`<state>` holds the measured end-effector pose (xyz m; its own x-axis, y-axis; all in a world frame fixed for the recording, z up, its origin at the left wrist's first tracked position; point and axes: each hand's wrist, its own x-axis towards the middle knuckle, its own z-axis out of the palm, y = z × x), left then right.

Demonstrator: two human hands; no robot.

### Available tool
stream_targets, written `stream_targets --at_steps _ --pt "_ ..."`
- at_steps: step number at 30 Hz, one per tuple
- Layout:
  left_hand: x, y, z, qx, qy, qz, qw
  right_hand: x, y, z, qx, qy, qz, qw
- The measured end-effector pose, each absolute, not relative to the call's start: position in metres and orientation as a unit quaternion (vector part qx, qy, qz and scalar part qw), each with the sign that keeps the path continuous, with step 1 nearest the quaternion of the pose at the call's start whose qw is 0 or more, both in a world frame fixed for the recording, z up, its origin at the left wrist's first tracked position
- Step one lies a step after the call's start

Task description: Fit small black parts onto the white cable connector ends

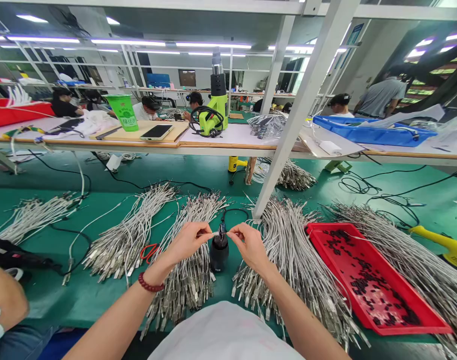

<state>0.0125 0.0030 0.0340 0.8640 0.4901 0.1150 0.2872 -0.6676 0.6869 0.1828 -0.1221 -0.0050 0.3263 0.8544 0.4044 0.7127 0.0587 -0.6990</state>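
Note:
My left hand is closed in a pinch, with a small pale tip showing at its fingers. Facing it, my right hand also pinches, and what it holds is too small to make out. Both sets of fingertips meet at the metal top of an upright black heat gun, one on each side. Bundles of white cables with metal plugs lie on both sides: one cable bundle under my left forearm, a larger cable bundle beside my right hand.
A red tray with small black parts lies at right, near a yellow heat gun. Red-handled scissors lie by my left forearm. A white post and raised shelf stand ahead. A neighbour's arm is at left.

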Motion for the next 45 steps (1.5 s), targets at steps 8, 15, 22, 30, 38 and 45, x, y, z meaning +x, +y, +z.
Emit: stream_targets --at_steps 8,15,22,30,38,45 --pt "0.0131 0.0032 0.0322 0.902 0.215 0.146 0.344 0.1841 -0.1229 -0.0049 -0.682 -0.581 0.073 0.438" --pt "0.0118 0.0035 0.0324 0.904 0.210 0.138 0.346 0.1832 -0.1262 -0.0038 -0.682 -0.589 0.072 0.428" --pt "0.0113 0.0018 0.0333 0.898 0.222 0.147 0.349 0.1829 -0.1262 -0.0034 -0.683 -0.593 0.069 0.422" --pt "0.0087 0.0033 0.0306 0.906 0.214 0.133 0.341 0.1828 -0.1262 -0.0045 -0.685 -0.602 0.063 0.406" --pt "0.0090 0.0019 0.0365 0.917 0.215 0.114 0.316 0.1828 -0.1249 -0.0027 -0.689 -0.601 0.065 0.400" --pt "0.0102 0.0011 0.0360 0.915 0.222 0.112 0.318 0.1833 -0.1236 -0.0032 -0.689 -0.601 0.071 0.398"
